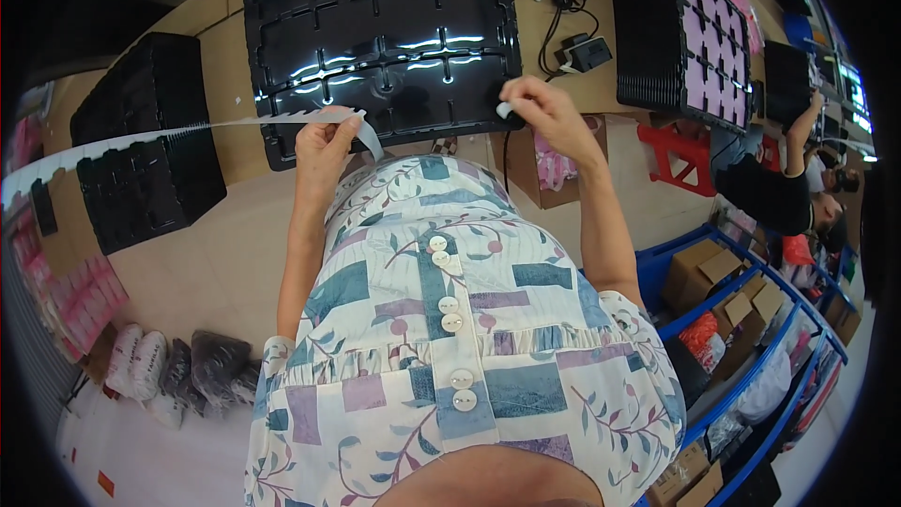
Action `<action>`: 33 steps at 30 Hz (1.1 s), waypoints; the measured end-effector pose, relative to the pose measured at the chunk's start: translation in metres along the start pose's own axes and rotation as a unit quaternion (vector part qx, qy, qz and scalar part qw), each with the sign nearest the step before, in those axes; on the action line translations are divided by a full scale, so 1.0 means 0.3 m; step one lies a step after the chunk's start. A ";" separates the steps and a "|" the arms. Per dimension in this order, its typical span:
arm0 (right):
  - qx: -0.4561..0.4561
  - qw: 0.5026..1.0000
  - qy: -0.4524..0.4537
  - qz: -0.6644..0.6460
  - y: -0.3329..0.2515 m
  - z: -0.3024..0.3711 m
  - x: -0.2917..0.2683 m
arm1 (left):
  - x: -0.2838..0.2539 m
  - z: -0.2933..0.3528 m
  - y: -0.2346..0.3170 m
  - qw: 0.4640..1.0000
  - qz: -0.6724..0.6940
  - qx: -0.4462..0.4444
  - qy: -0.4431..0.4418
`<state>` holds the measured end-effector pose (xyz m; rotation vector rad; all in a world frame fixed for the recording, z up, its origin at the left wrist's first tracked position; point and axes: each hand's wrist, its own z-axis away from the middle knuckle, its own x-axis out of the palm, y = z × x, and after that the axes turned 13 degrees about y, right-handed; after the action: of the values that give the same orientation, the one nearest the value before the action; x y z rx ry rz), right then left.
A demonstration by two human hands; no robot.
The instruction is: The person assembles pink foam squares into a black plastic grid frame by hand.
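In front of me on the table lies a large glossy black plastic tray (394, 23) with molded compartments. At its near left corner my left hand (324, 152) is closed on a long white strip (221, 124), which stretches away to the left edge. A short end of the strip hangs past my fingers. My right hand (556, 122) is at the tray's near right corner, thumb and fingers pinched on a small white piece (505, 110). I cannot make out whether that piece also touches the tray.
Stacked black trays (150, 183) stand at left; another stack (648, 33), its top tray filled with pink pieces, stands at right. A black adapter (584, 53) with cables lies between. Below are a cardboard box (563, 164), red stool (676, 158) and blue rack (690, 233). A co-worker (770, 190) works at far right.
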<state>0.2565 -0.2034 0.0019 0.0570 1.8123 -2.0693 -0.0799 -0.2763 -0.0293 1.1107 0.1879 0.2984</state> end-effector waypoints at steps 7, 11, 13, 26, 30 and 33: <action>-0.205 0.912 -0.031 0.355 -0.070 -0.052 0.082 | 0.016 -0.006 -0.011 1.000 -0.005 0.011 0.009; -0.269 0.872 0.001 0.409 -0.008 -0.069 0.088 | 0.014 0.001 -0.014 1.000 -0.003 0.007 0.013; -0.282 0.867 0.011 0.411 0.012 -0.056 0.092 | 0.013 -0.004 -0.017 1.000 -0.007 0.006 0.012; -0.198 0.910 0.076 0.357 -0.002 -0.037 0.110 | 0.007 -0.019 -0.016 1.000 0.019 0.000 0.000; -0.226 0.907 0.067 0.349 -0.017 -0.027 0.111 | 0.010 -0.019 -0.021 1.000 0.016 0.005 -0.002; -0.216 0.913 0.065 0.339 0.002 -0.033 0.099 | 0.008 -0.027 -0.029 1.000 0.004 0.012 -0.004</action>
<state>0.2270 -0.2016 -0.0087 0.6212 1.9196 -1.1877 -0.0788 -0.2721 -0.0406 1.1365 0.1810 0.3002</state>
